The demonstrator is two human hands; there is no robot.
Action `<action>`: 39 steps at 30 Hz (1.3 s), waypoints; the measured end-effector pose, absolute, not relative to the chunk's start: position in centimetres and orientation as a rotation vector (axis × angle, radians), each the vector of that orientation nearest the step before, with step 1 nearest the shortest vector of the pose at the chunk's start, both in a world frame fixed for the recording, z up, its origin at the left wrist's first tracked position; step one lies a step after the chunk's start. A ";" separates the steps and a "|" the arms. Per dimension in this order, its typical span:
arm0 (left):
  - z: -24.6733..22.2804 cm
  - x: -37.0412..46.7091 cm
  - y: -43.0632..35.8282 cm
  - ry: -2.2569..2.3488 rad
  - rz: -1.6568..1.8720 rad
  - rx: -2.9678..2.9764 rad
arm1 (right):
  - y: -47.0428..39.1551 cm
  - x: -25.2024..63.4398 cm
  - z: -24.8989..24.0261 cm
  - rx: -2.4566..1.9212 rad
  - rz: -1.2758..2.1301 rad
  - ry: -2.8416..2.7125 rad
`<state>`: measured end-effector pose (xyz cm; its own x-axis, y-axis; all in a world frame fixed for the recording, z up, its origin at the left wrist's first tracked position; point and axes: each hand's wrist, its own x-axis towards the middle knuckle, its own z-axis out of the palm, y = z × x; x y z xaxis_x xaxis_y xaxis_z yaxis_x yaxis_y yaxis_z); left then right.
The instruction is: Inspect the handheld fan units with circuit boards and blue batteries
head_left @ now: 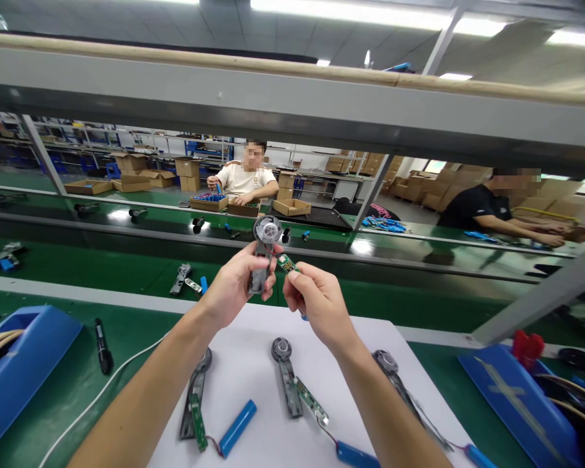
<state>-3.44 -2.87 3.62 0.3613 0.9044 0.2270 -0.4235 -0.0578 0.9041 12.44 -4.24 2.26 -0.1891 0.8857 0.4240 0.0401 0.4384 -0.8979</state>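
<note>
My left hand is wrapped round a grey fan housing with a round fan head, held up above the white sheet. Between the fingers and thumb of my right hand is a small green circuit board, joined to the housing by thin wires. A bit of blue shows below my right hand. On the sheet lie a left housing, a middle housing and a right housing, each wired to a blue battery; green boards show on the left and middle ones.
Blue bins stand at both sides. A black marker and a white cable lie at left. Beyond runs a green conveyor with more parts. Two people sit across it. A grey shelf beam spans overhead.
</note>
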 end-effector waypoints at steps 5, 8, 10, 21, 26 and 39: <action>3.7 -3.8 -3.0 0.679 1.175 1.360 | -4.1 12.3 2.1 -0.837 1.004 -1.575; 3.2 -3.7 -2.5 0.771 1.220 1.492 | -4.0 12.4 2.0 -0.845 1.047 -1.580; 2.8 -3.6 -2.0 0.816 1.294 1.550 | -4.3 12.7 2.2 -0.857 1.110 -1.646; 3.1 -3.7 -2.0 0.752 1.564 1.407 | -6.9 13.7 1.8 -1.042 0.888 -1.781; 3.5 -3.7 -2.7 0.699 1.541 1.382 | -6.5 13.3 0.0 -0.996 0.945 -1.688; 3.1 -3.0 -3.9 0.309 1.280 1.256 | -5.7 8.9 3.8 -0.533 0.590 -1.310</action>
